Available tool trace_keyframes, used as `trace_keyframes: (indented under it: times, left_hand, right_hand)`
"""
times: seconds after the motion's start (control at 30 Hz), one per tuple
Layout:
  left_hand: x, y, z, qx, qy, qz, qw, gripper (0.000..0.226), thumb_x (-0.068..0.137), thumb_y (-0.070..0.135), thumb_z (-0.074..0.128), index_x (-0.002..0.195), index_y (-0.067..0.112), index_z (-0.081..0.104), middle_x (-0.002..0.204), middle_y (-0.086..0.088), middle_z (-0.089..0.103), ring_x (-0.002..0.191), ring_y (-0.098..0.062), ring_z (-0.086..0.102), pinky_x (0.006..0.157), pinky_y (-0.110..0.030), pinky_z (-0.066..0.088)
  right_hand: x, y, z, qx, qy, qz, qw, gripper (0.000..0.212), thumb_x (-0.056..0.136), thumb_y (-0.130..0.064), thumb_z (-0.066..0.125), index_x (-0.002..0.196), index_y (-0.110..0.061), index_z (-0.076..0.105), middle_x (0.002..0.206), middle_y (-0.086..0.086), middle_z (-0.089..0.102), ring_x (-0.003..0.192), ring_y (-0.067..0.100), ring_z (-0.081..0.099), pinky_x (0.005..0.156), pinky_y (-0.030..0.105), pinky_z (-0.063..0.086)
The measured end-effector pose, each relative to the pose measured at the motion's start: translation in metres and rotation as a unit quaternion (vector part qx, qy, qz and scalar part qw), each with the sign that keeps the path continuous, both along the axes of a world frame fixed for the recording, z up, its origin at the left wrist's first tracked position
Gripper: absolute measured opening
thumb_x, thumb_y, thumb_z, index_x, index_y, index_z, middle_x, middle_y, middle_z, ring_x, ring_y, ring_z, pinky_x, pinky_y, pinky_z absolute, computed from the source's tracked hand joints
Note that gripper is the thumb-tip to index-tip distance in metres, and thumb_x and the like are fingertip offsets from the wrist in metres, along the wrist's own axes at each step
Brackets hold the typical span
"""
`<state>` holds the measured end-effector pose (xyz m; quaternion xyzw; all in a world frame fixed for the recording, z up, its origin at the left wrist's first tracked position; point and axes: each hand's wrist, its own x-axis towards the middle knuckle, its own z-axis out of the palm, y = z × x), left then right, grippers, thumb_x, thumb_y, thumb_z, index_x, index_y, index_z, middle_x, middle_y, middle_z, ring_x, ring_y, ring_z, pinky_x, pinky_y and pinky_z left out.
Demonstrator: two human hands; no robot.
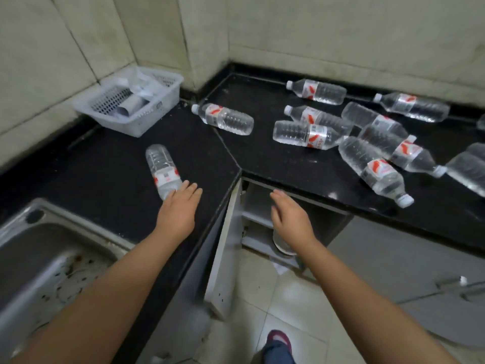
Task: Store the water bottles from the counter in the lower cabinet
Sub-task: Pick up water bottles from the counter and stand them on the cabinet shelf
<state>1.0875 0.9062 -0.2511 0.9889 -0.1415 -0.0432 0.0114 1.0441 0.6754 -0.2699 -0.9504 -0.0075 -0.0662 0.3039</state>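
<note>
- Head view looks down on a black L-shaped counter with a lower cabinet open at its inner corner, the cabinet door swung out toward the floor.
- White plastic basket sits in the back left corner and holds rolled and folded papers; what else is in it is hard to make out.
- Steel sink at lower left has a stained basin.
- Left hand lies flat, fingers straight and close together, fingertips touching the cap end of the nearest bottle, which lies on its side.
- Right hand hovers in front of the cabinet opening, fingers relaxed, holding nothing.
- Another bottle lies alone near the corner; a cluster of water bottles lies scattered on the right counter, some cut off by the frame edge.
- Inside the cabinet a pale round object is partly hidden by the right wrist.
</note>
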Motion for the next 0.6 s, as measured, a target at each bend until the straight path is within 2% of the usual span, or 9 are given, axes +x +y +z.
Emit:
trace_keyframes:
  times: [0.1, 0.2, 0.33, 0.4, 0.47, 0.53, 0.6]
  left_hand:
    - [0.037, 0.019, 0.024, 0.099, -0.002, 0.02, 0.995, 0.068, 0.089, 0.017, 0.048, 0.143, 0.014, 0.008, 0.155, 0.0, 0.006, 0.143, -0.018, 0.002, 0.115, -0.034, 0.009]
    - [0.061, 0.037, 0.03, 0.097, 0.028, 0.055, 0.993, 0.075, 0.086, 0.007, 0.048, 0.144, 0.017, 0.002, 0.155, 0.003, 0.001, 0.143, -0.018, -0.004, 0.115, -0.036, 0.005]
    - [0.071, 0.061, 0.016, 0.139, 0.102, 0.008, 0.985, 0.08, 0.084, -0.001, 0.047, 0.144, 0.023, 0.0, 0.155, 0.006, -0.003, 0.142, -0.017, -0.007, 0.115, -0.036, 0.005]
    - [0.078, 0.074, 0.006, 0.16, 0.132, -0.026, 0.978, 0.08, 0.087, 0.008, 0.049, 0.143, 0.027, -0.005, 0.155, 0.008, -0.006, 0.142, -0.017, -0.008, 0.115, -0.036, 0.006]
    - [0.099, 0.084, 0.005, 0.183, 0.136, -0.086, 0.97, 0.082, 0.087, 0.03, 0.053, 0.143, 0.028, -0.007, 0.154, 0.008, -0.009, 0.142, -0.017, -0.009, 0.115, -0.036, 0.004]
    - [0.126, 0.093, 0.009, 0.191, 0.13, -0.16, 0.96, 0.083, 0.084, 0.045, 0.052, 0.143, 0.027, -0.003, 0.155, 0.007, -0.006, 0.142, -0.017, -0.01, 0.115, -0.037, -0.001]
    - [0.146, 0.1, 0.01, 0.175, 0.132, -0.218, 0.951, 0.082, 0.082, 0.051, 0.053, 0.144, 0.026, 0.005, 0.155, 0.006, 0.002, 0.142, -0.017, -0.007, 0.114, -0.037, -0.005]
  right_hand:
    - [0.06, 0.001, 0.028, -0.016, -0.025, 0.06, 0.998, 0.037, 0.091, -0.009, 0.044, 0.128, -0.004, 0.045, 0.139, 0.013, 0.045, 0.131, 0.023, 0.037, 0.109, 0.026, 0.022]
    - [0.118, 0.0, 0.044, -0.049, -0.042, 0.105, 0.992, 0.037, 0.091, -0.008, 0.045, 0.127, -0.002, 0.046, 0.137, 0.016, 0.046, 0.131, 0.026, 0.037, 0.107, 0.025, 0.02]
    - [0.173, 0.011, 0.044, -0.078, -0.033, 0.14, 0.987, 0.032, 0.088, -0.005, 0.047, 0.119, 0.005, 0.052, 0.125, 0.023, 0.055, 0.122, 0.034, 0.045, 0.102, 0.026, 0.021]
    - [0.2, 0.024, 0.042, -0.085, -0.02, 0.153, 0.984, 0.022, 0.086, -0.004, 0.048, 0.103, 0.006, 0.058, 0.106, 0.024, 0.061, 0.106, 0.037, 0.052, 0.091, 0.035, 0.033]
    - [0.237, 0.037, 0.044, -0.107, -0.005, 0.17, 0.98, 0.016, 0.085, -0.007, 0.048, 0.09, 0.004, 0.058, 0.095, 0.02, 0.061, 0.096, 0.034, 0.052, 0.079, 0.041, 0.041]
    - [0.272, 0.049, 0.047, -0.122, 0.004, 0.17, 0.978, 0.018, 0.085, -0.009, 0.049, 0.093, 0.004, 0.058, 0.099, 0.021, 0.061, 0.099, 0.034, 0.052, 0.081, 0.042, 0.042]
    - [0.301, 0.063, 0.047, -0.132, 0.014, 0.158, 0.978, 0.027, 0.087, -0.01, 0.049, 0.109, 0.005, 0.055, 0.114, 0.024, 0.059, 0.11, 0.036, 0.05, 0.091, 0.041, 0.037]
